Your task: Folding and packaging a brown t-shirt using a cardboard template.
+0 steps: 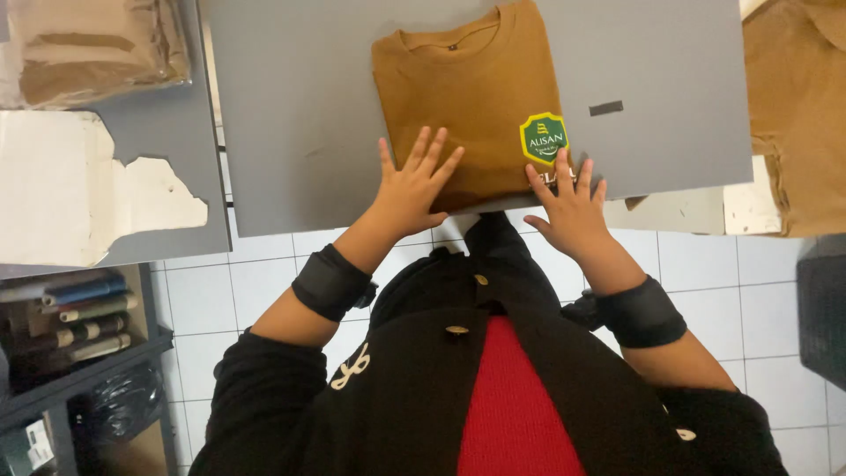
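A folded mustard-brown shirt (471, 97) with a green shield-shaped badge (544, 137) lies on a grey board (300, 115). My left hand (414, 187) rests flat on the shirt's lower left part, fingers spread. At the shirt's lower right edge, just below the badge, my right hand (571, 204) presses flat with its fingers apart. Neither hand grips anything. Both wrists wear black cuffs.
A plastic-wrapped brown bundle (97, 48) sits at the top left, above torn white paper (70, 189). More brown fabric (797, 106) lies at the right. A shelf with rolls (84, 322) stands at the lower left. White floor tiles (264, 282) show below the table edge.
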